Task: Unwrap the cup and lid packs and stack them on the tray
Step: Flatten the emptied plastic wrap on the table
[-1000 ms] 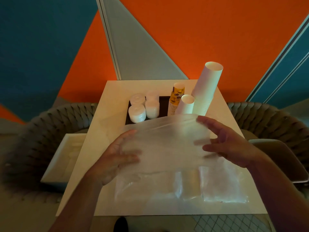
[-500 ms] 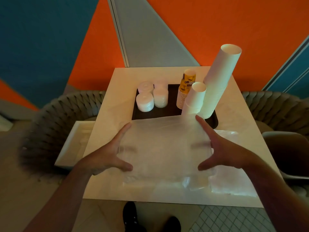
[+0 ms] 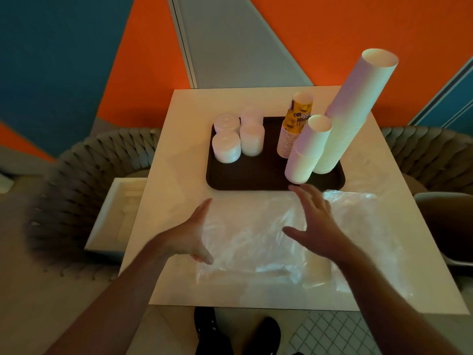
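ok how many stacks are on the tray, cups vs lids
cup stacks: 3, the tall white one, the short white one, the yellow printed one
lid stacks: 4, such as the front left one
total: 7 stacks on the tray

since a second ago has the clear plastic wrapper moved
Yes. The clear plastic wrapper has come down: it was held up covering the near edge of the tray, and now it lies flat on the table, short of the tray.
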`<control>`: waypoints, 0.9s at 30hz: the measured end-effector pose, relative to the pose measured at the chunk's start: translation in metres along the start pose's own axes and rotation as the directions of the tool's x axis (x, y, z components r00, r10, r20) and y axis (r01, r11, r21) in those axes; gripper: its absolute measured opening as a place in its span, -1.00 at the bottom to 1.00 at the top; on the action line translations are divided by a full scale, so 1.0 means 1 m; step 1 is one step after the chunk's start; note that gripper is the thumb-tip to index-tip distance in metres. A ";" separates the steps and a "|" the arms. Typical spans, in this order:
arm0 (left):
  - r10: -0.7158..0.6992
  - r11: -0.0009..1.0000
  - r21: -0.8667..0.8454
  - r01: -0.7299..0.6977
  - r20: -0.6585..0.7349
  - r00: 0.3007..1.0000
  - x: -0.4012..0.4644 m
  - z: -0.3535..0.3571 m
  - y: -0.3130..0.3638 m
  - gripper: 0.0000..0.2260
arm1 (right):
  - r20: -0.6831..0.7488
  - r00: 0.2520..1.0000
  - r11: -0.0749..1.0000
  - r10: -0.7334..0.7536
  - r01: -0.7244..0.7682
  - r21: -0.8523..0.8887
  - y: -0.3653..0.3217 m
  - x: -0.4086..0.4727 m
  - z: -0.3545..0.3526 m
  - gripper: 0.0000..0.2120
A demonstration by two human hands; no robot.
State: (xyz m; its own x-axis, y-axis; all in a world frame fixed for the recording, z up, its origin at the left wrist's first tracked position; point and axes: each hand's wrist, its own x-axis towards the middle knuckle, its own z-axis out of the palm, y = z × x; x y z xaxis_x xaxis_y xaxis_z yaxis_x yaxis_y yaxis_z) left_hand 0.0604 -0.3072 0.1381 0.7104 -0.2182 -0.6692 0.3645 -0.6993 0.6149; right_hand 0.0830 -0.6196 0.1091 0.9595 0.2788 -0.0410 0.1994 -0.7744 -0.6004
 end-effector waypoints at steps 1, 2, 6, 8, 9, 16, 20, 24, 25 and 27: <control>-0.004 1.000 -0.001 0.004 0.011 1.000 0.003 0.001 0.000 0.28 | -0.013 1.000 1.000 -0.014 0.014 -0.018 -0.009 -0.001 0.011 -0.20; -0.007 1.000 -0.003 0.008 0.023 1.000 0.006 0.002 0.000 0.27 | 0.025 1.000 0.999 -0.013 0.014 -0.037 -0.018 -0.001 0.023 -0.29; -0.059 0.998 -0.021 0.060 0.031 0.998 0.017 0.002 -0.005 0.27 | 0.248 0.965 0.981 0.081 -0.032 -0.193 -0.034 -0.004 0.066 -0.33; -0.084 0.995 -0.045 0.086 0.033 0.996 0.021 0.002 -0.009 0.27 | 0.314 0.938 0.966 0.144 -0.065 -0.248 -0.032 -0.006 0.077 -0.31; -0.091 0.994 -0.057 0.094 0.040 0.995 0.024 0.001 -0.011 0.27 | 0.336 0.927 0.961 0.165 -0.075 -0.265 -0.031 -0.006 0.081 -0.30; -0.046 0.999 0.012 0.045 0.100 0.994 0.027 -0.005 -0.016 0.24 | 0.254 0.952 0.955 0.172 -0.099 -0.278 -0.038 -0.003 0.078 -0.38; -0.004 1.000 0.020 0.001 0.143 0.990 0.030 -0.008 -0.018 0.25 | 0.222 0.962 0.957 0.161 -0.097 -0.272 -0.043 -0.001 0.080 -0.38; 0.000 1.000 0.006 -0.001 0.169 0.986 0.036 -0.007 -0.022 0.25 | 0.290 0.937 0.947 0.195 -0.103 -0.304 -0.041 -0.004 0.088 -0.33; 0.008 1.000 0.003 -0.009 0.171 0.985 0.037 -0.007 -0.025 0.25 | 0.297 0.933 0.944 0.205 -0.108 -0.312 -0.040 -0.005 0.090 -0.31; 0.006 1.000 0.015 -0.008 0.155 0.988 0.039 -0.007 -0.030 0.20 | 0.305 0.928 0.941 0.216 -0.113 -0.320 -0.038 -0.007 0.093 -0.29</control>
State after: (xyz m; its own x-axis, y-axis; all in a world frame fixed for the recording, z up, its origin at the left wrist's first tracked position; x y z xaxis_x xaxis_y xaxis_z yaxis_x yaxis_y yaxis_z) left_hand 0.0817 -0.2902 0.0964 0.6106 -0.3250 -0.7222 0.3498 -0.7074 0.6142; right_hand 0.0505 -0.5396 0.0581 0.8723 0.2649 -0.4110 0.1426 -0.9418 -0.3044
